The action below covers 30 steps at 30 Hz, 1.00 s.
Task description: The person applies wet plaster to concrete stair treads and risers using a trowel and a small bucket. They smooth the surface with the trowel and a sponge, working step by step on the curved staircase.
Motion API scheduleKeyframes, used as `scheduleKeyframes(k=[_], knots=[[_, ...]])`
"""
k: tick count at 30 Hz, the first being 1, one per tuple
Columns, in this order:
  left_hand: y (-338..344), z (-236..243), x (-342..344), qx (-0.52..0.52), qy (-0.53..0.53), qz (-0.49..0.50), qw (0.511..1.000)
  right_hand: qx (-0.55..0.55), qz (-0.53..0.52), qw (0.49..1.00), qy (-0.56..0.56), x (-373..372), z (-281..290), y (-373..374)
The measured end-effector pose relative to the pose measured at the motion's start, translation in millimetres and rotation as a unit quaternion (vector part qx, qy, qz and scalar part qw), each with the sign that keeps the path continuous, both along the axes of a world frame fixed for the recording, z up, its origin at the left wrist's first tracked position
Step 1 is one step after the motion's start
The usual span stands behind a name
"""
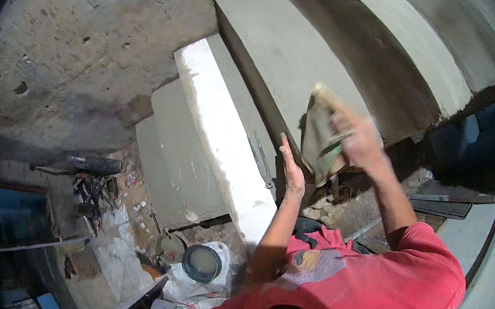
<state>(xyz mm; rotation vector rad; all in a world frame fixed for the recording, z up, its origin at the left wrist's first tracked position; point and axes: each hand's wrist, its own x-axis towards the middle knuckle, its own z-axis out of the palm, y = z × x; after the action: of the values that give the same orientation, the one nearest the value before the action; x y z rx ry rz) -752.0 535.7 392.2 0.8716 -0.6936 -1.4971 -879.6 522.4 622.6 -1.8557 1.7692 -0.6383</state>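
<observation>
My right hand (357, 140), blurred by motion, grips a flat, pale grey-green piece (321, 133) with a tan edge. It looks like a stiff, stained rag or a plaster-smeared float; I cannot make out which. It is over the grey plastered step (286, 42) at its near end. My left hand (291, 172) is held up with fingers stretched and nothing in it, close beside the step's lower edge. Behind that hand, a thin long-handled metal tool (262, 159) lies on the lower grey tread, beside the brightly lit white step (217, 126).
Further plastered steps (421, 46) rise to the upper right, against a rough wall (89, 36). At lower left stand a dark bucket (202, 264) of greyish liquid and a shallow pan (172, 248). A tool heap (94, 194) and white sacks (188, 308) lie nearby.
</observation>
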Motion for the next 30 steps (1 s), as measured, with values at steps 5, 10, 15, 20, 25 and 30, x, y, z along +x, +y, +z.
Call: scheduleKeyframes(k=[5, 10, 15, 20, 25, 30], knots=[[-42, 12, 1, -0.056, -0.160, -0.002, 0.985, -0.324, 0.061, 0.930, 0.161, -33, 60, -31], [-77, 20, 9, -0.035, 0.043, 0.023, 0.998, -0.125, 0.192, 0.926, 0.302, -6, -26, -50], [-89, 9, 12, -0.061, 0.124, 0.010, 0.990, -0.107, 0.258, 0.939, 0.201, 15, -116, -79], [-114, 20, 16, -0.042, -0.033, 0.019, 0.998, -0.250, 0.203, 0.926, 0.198, 53, -157, -251], [-133, 38, 19, -0.032, -0.119, -0.002, 0.992, -0.189, 0.114, 0.934, 0.280, 76, -158, -443], [-157, 37, 24, -0.052, -0.201, 0.008, 0.978, -0.154, 0.071, 0.950, 0.262, 72, -148, -481]])
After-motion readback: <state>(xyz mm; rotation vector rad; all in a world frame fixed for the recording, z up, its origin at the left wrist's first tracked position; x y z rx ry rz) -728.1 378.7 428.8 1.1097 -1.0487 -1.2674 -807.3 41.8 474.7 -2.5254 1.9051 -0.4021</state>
